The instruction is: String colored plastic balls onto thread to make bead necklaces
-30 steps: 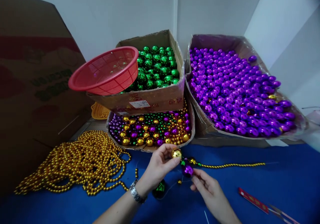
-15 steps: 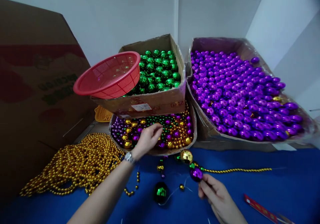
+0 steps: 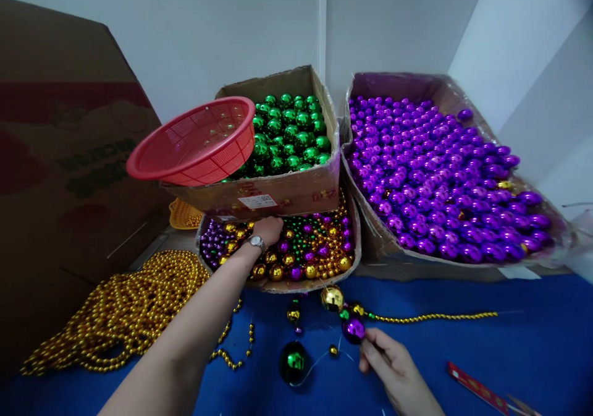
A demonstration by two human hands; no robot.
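Head view: blue cloth tabletop (image 3: 463, 354); shallow cardboard tray of mixed gold, purple and green beads (image 3: 296, 252) at 12 o'clock. Left hand (image 3: 267, 229) reaches in, fingers hidden, can't tell grip. Right hand (image 3: 393, 369) fingers pinch shiny purple ball (image 3: 353, 328), strand running toward 3 o'clock.

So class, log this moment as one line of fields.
left hand: reaching into mixed-bead tray | right hand: pinching purple bead on strand | green ball: loose on blue table

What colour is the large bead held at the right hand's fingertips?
Purple, metallic: the bead at the right hand, clearest in the head view.
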